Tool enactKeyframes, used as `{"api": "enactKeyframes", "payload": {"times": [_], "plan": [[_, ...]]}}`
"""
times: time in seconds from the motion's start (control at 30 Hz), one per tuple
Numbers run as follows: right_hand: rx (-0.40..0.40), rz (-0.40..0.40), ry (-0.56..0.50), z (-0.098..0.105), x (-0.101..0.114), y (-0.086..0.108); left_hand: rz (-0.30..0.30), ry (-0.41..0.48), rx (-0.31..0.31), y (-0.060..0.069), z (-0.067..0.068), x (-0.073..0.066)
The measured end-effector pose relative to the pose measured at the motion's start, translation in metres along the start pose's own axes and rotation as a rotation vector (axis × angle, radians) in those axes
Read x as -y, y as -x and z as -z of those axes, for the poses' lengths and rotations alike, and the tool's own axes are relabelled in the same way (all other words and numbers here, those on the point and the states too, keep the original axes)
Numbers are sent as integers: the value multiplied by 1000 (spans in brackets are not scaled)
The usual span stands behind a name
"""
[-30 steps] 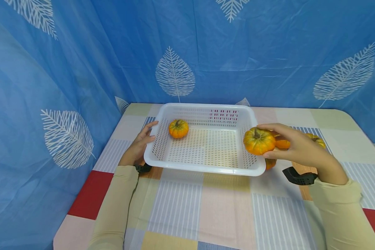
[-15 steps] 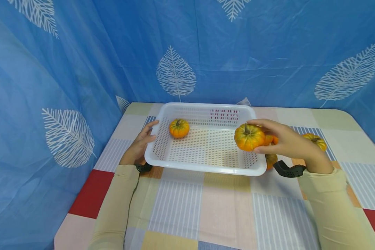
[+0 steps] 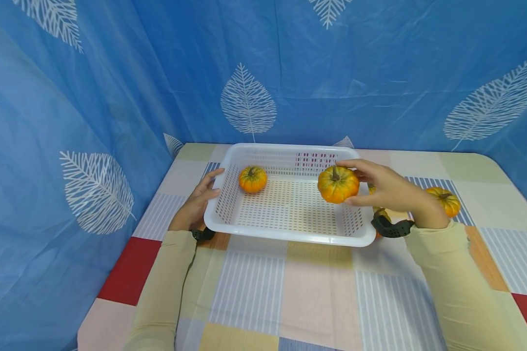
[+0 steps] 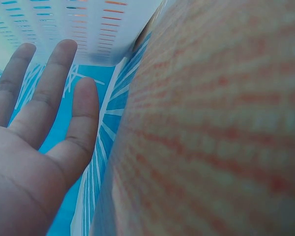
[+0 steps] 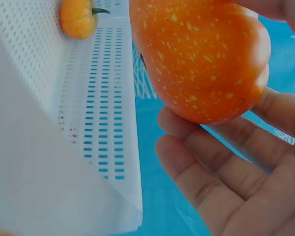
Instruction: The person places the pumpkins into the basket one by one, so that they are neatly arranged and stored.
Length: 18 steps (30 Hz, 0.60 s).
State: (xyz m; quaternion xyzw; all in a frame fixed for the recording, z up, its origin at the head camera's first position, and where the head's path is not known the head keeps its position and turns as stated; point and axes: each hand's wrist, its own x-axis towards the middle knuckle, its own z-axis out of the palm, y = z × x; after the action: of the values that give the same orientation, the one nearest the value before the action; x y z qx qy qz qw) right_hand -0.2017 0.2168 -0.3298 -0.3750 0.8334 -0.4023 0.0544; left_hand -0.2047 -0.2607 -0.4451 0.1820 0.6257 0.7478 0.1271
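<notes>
My right hand holds a small orange-yellow pumpkin over the right part of a white plastic basket. Thumb and fingers lie on either side of it, and its speckled orange side shows in the right wrist view. Another small pumpkin sits inside the basket at its left end. At the basket's left edge, my left hand touches the rim with fairly straight fingers. The left wrist view shows those fingers extended near the perforated basket wall.
To the right of the basket, a small pumpkin rests on the patchwork tablecloth. More pumpkin shows partly behind the basket's right rim and my right hand. A blue curtain hangs behind the table.
My right hand has carried its pumpkin leftward and slightly away, from the basket's right rim to over its inside. The left hand and basket have stayed in place.
</notes>
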Motion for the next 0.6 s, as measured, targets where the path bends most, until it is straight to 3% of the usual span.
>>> {"api": "enactKeyframes", "payload": {"times": [0.23,0.6], "plan": [[43,-112,-34,-2,7,-14,-4,6,-4,0,1,1],[76,-95,-8,-6,4,-37,-17,-17,4,-2,2,2]]}}
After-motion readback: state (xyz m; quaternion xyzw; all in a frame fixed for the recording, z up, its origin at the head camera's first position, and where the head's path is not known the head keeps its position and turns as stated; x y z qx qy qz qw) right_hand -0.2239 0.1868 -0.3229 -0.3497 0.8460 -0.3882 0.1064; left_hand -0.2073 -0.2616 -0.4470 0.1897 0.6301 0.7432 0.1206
